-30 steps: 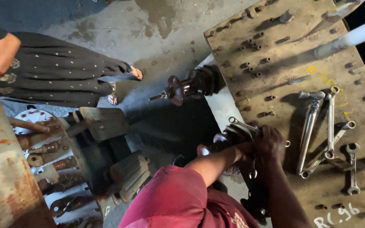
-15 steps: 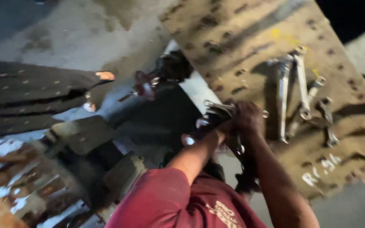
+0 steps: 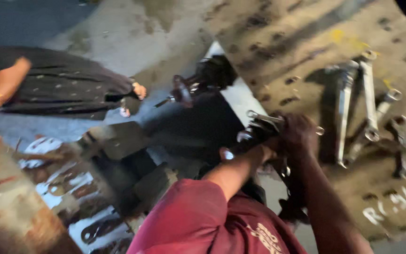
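Now my view has swung right and blurred versus a second ago; both hands stay on the metal part (image 3: 264, 127), so work there continues. Right hand (image 3: 299, 136) clenched on it, left hand (image 3: 259, 153) fingers hidden, cannot tell. Part's long axis runs left-right, just left of the wrenches (image 3: 365, 108) on the perforated plate (image 3: 283, 42).

— What lies on your perforated board (image 3: 283, 42)?
— Several spanners (image 3: 367, 99), side by side (blurred).
— And to your left?
— A seated person's dark dotted garment (image 3: 57, 94) and a rusty drum (image 3: 5, 207).
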